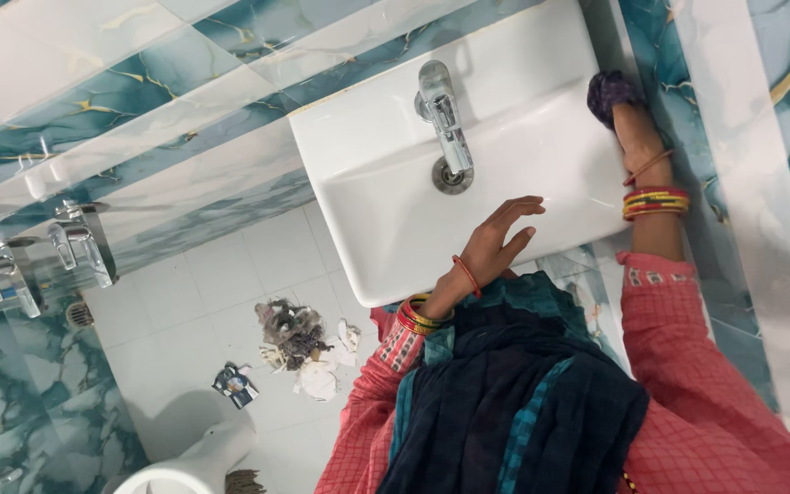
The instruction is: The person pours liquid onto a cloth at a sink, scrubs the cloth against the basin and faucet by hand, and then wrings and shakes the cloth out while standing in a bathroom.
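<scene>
Dark scarf hangs below; right hand presses purple cloth at sink edge.

One white sink, one chrome tap, one purple cloth and two hands are counted: left hand, right hand.

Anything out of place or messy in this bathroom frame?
Yes: a heap of grey debris and torn white paper scraps lies loose on the white floor tiles, below the white ceramic sink. The right hand presses a purple cloth on the sink's edge.
</scene>
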